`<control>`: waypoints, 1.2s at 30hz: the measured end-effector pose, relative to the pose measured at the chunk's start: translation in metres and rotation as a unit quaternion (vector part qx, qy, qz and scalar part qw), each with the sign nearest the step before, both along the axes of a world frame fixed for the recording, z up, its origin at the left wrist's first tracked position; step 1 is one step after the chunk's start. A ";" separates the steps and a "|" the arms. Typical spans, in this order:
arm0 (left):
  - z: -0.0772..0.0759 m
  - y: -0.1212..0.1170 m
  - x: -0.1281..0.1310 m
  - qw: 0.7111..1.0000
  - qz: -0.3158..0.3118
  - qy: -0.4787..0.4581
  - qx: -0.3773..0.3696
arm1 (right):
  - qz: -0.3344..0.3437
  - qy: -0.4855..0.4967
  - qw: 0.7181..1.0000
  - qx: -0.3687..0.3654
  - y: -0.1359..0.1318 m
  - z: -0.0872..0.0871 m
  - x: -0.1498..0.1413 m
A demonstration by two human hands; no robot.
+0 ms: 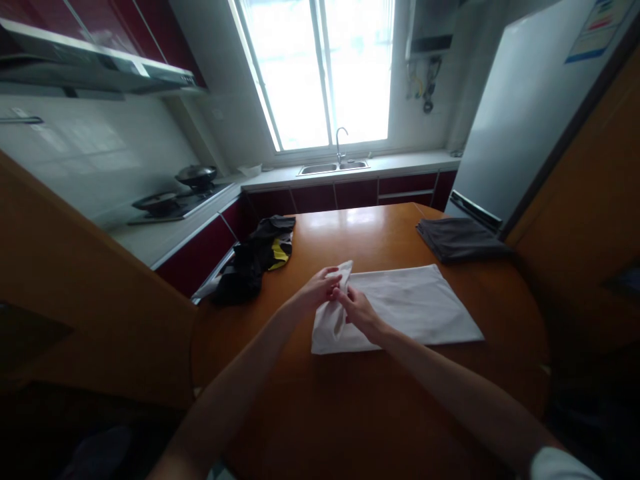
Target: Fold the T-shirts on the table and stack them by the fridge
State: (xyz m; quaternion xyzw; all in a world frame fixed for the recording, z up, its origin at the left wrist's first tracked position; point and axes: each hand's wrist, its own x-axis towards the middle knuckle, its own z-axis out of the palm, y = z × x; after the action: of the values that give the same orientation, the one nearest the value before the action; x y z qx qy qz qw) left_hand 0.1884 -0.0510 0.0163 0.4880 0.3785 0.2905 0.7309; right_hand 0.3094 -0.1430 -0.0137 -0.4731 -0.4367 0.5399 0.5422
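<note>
A white cloth [415, 303] lies mostly flat on the round wooden table [380, 407]. Its left end is lifted and bunched between my two hands. My left hand [317, 290] pinches the raised corner of the cloth from the left. My right hand [357, 310] grips the same bunched end from the right, fingers closed on the fabric. Both hands meet at the cloth's upper left corner, touching each other.
A folded grey garment [460, 240] lies at the table's far right. A dark garment with a yellow patch [257, 257] hangs over the table's left edge. Beyond are a counter with a sink [333, 168], a stove with pans [193, 177], and a refrigerator [525, 113].
</note>
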 end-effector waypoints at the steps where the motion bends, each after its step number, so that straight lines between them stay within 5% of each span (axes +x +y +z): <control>1: -0.006 -0.004 0.006 0.999 -0.003 -0.021 -0.031 | -0.020 0.000 1.000 -0.012 -0.002 -0.003 0.005; 5: -0.027 -0.014 0.014 0.986 -0.020 -0.108 -0.123 | -0.062 0.028 0.995 -0.066 -0.011 -0.019 0.025; 8: -0.029 -0.014 0.011 0.980 -0.003 -0.169 -0.108 | -0.080 0.038 0.993 -0.082 -0.013 -0.022 0.038; 12: -0.014 -0.007 0.007 0.981 0.061 -0.179 0.039 | -0.084 0.045 0.994 -0.060 -0.008 -0.004 0.066; 15: -0.003 -0.004 0.013 0.974 0.094 -0.061 0.199 | -0.065 0.045 0.997 -0.016 -0.008 0.021 0.102; 18: -0.005 -0.008 0.032 0.930 0.062 0.062 0.358 | -0.059 0.023 0.998 0.000 -0.016 0.041 0.147; 21: -0.023 -0.018 0.062 0.861 -0.041 0.131 0.489 | -0.065 -0.010 0.998 -0.018 -0.030 0.044 0.191; 25: -0.057 -0.031 0.098 0.756 -0.176 0.261 0.574 | -0.100 -0.042 0.990 -0.092 -0.049 0.018 0.233; 28: -0.074 -0.037 0.110 0.691 -0.219 0.329 0.606 | -0.140 -0.054 0.979 -0.137 -0.059 -0.007 0.246; 31: -0.076 -0.037 0.111 0.661 -0.213 0.345 0.631 | -0.132 -0.034 0.985 -0.105 -0.065 -0.018 0.249; 36: -0.069 -0.034 0.116 0.652 -0.218 0.346 0.639 | -0.129 -0.032 0.990 -0.039 -0.070 -0.007 0.256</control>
State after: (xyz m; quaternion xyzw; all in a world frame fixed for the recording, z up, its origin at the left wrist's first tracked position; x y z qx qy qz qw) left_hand 0.3047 -0.0848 -0.0525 0.9679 0.2079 0.1029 0.0969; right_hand 0.5650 -0.2129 -0.0212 -0.5631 -0.3679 0.4667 0.5743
